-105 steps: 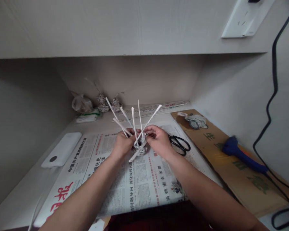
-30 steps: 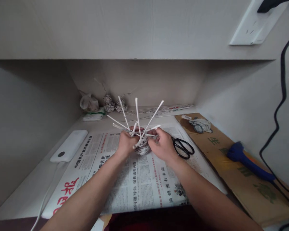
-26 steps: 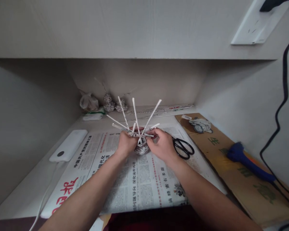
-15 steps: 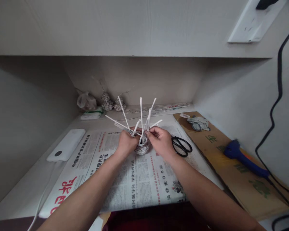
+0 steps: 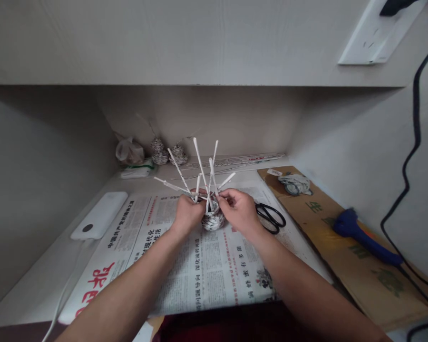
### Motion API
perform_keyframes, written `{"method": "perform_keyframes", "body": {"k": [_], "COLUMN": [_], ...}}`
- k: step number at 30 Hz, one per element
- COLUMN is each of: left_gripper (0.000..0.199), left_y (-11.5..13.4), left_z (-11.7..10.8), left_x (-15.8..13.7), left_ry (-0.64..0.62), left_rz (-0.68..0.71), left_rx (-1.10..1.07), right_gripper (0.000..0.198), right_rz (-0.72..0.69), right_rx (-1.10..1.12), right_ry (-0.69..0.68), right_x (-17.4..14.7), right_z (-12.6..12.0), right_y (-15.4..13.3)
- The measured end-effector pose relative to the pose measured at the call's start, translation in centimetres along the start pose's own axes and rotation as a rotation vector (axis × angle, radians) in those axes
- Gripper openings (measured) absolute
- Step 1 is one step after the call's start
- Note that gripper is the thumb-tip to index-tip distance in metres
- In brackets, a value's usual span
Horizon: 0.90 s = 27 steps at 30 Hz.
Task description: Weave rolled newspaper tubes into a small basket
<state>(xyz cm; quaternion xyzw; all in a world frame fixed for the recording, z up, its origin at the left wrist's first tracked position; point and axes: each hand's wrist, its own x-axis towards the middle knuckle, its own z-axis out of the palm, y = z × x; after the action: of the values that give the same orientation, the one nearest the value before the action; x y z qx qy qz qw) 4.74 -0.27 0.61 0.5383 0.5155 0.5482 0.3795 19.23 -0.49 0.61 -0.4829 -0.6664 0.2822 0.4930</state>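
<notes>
Small woven paper basket (image 5: 214, 222): over the newspaper (image 5: 181, 285), mid-counter (image 5: 39, 289), well back from the front edge. Whether its base bears on the newspaper: cannot tell. Key relation: basket lies between the hands, both touching, neither clearly nearer. Left hand (image 5: 188, 211), on the left-edge side, clamped on the rim; right hand (image 5: 239, 208), on the right-edge side, thumb and finger closed on a stick at the rim.

Orientation: mouth up, axis roughly upright; exact lean unclear. Paper sticks (image 5: 200, 161) fan upward from the rim, the lowest flaring toward the counter's left and right edges.

Outward: scissors (image 5: 271, 220) just beside the right hand, toward the right edge.
</notes>
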Motion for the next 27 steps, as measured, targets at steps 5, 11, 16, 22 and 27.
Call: {"method": "perform_keyframes", "body": {"k": [5,11,16,22,27], "left_gripper": [0.02,0.018,0.013,0.009,0.012], "left_y": [0.1,0.2,0.6,-0.2,-0.7], "left_z": [0.2,0.0,0.4,0.2,-0.1], "left_x": [-0.2,-0.5,-0.7,-0.4,-0.2], "left_ry": [-0.03,-0.037,-0.014,-0.011,0.004], "left_rz": [0.0,0.104,0.06,0.187,0.295], "left_rx": [0.016,0.113,0.052,0.118,0.226], "right_gripper": [0.016,0.016,0.025,0.026,0.024], "right_rz": [-0.042,-0.057,0.071,0.169,0.217], "right_rx": [-0.101,-0.135,-0.029,0.179,0.261], "right_ry": [0.043,0.084,0.144,0.093,0.026], "right_x": [0.1,-0.1,-0.1,0.3,0.4], "right_z": [-0.2,-0.1,0.5,0.8,0.6], "right_y": [-0.1,-0.3,0.1,0.6,0.7]}}
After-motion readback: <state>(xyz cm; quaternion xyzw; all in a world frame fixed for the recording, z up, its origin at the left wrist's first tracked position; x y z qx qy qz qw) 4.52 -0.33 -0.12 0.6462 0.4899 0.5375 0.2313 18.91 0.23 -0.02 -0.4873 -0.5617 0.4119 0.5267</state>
